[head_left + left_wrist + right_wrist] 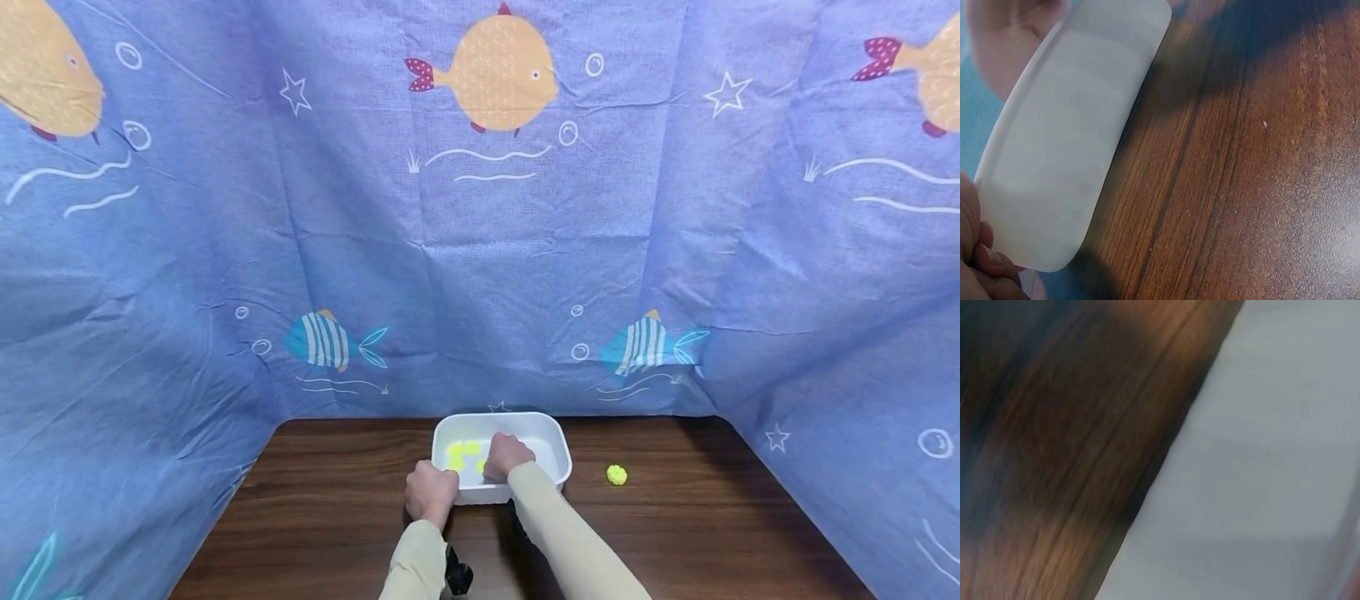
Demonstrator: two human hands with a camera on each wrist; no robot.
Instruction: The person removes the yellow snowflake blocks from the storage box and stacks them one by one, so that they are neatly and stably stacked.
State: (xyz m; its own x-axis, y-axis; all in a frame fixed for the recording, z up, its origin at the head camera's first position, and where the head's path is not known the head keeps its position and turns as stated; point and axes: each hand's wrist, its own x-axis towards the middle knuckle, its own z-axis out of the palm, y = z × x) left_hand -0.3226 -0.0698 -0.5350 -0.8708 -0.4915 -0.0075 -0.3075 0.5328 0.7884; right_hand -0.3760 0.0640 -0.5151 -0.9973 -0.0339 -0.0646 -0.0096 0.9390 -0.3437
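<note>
A white plastic tub [558, 446] sits at the back of the table, several bright yellow pieces [457, 451] lying at the left of its floor. My left hand [432, 492] grips the rim at the front left corner; in the left wrist view its curled fingers [996, 265] are against the tub's end. Reaching over the front wall, my right hand [508, 457] is down inside the tub, beside a yellow piece [481, 467]. Its fingertips are hidden, so whether it holds anything does not show. The right wrist view has mostly the tub's outer wall [1260, 469].
One bumpy yellow piece [617, 475] lies on the dark wooden table [697, 525], right of the tub. A blue fish-print curtain [495, 275] encloses the table's back and sides.
</note>
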